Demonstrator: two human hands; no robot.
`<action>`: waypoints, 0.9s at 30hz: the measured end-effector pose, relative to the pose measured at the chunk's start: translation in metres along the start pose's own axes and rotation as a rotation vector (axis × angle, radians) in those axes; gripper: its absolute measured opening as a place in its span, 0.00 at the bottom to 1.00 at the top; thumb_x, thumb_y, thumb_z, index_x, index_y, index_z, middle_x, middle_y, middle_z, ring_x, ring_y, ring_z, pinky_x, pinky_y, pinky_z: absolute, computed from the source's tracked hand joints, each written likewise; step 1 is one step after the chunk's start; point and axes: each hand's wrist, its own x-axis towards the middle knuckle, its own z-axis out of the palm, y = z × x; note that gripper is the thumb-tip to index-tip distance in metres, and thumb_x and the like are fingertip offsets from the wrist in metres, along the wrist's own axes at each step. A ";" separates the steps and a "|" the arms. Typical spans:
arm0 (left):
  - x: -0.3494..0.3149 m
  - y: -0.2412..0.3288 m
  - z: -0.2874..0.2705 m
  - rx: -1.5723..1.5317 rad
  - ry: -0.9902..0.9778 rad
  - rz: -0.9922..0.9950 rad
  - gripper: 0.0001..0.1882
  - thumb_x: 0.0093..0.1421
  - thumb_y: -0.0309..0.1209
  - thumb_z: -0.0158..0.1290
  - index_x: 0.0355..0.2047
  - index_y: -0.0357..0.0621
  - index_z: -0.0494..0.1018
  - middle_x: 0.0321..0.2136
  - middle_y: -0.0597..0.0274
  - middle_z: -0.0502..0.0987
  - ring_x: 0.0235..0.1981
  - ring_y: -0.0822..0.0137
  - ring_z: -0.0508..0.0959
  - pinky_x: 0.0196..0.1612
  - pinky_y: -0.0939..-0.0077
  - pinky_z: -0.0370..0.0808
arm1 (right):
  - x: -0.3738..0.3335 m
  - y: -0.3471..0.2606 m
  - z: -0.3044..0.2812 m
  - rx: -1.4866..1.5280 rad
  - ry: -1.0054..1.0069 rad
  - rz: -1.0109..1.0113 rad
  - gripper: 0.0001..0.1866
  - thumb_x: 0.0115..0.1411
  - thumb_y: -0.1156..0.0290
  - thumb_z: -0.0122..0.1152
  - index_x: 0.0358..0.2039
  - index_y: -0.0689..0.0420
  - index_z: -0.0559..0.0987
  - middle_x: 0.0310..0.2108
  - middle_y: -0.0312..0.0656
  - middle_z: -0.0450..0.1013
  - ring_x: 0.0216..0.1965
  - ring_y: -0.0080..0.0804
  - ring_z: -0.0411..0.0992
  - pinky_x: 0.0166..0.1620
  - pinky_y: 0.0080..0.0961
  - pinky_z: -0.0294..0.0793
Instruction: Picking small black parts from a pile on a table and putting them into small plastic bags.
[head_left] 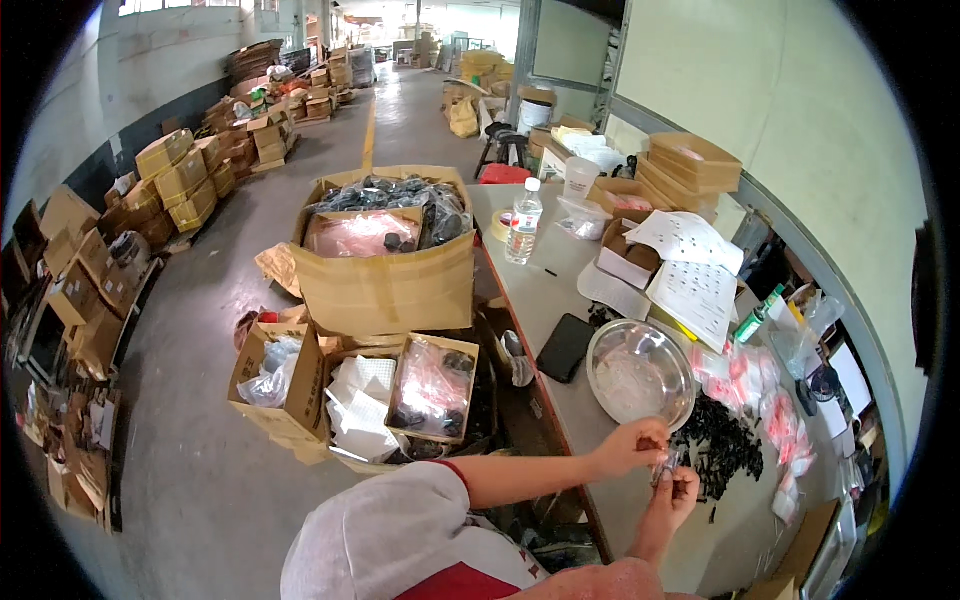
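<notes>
Fingers [686,478] of left hand [630,449] and right hand [670,508] in curled pinch on clear plastic [666,464]

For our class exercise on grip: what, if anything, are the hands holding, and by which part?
A small clear-looking piece, seemingly plastic, is held between the left hand and right hand; by which part cannot be told.

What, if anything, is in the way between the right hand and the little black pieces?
Nothing I can see. The small black pieces lie on the table, close to the right hand. It and the left hand pinch a small clear thing.
</notes>
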 end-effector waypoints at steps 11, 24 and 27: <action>-0.041 0.001 -0.001 0.033 -0.173 -0.396 0.10 0.61 0.32 0.52 0.31 0.35 0.75 0.24 0.67 0.74 0.28 0.76 0.71 0.33 0.79 0.70 | -0.020 0.031 -0.021 -0.222 0.096 -0.171 0.08 0.56 0.82 0.56 0.33 0.61 0.67 0.33 0.39 0.61 0.32 0.27 0.63 0.38 0.23 0.66; -0.050 0.004 0.007 0.454 -0.164 -0.250 0.14 0.55 0.37 0.59 0.27 0.36 0.76 0.20 0.61 0.75 0.21 0.76 0.70 0.25 0.75 0.67 | -0.046 -0.006 -0.019 -0.760 -0.102 -0.123 0.08 0.55 0.78 0.58 0.36 0.60 0.71 0.32 0.45 0.70 0.33 0.33 0.70 0.39 0.26 0.70; -0.053 0.003 0.007 0.493 -0.195 -0.220 0.13 0.56 0.36 0.58 0.28 0.37 0.76 0.21 0.57 0.76 0.21 0.72 0.71 0.25 0.74 0.67 | -0.046 -0.001 -0.026 -0.784 -0.081 -0.134 0.08 0.55 0.78 0.58 0.36 0.60 0.71 0.31 0.45 0.70 0.32 0.34 0.70 0.39 0.27 0.70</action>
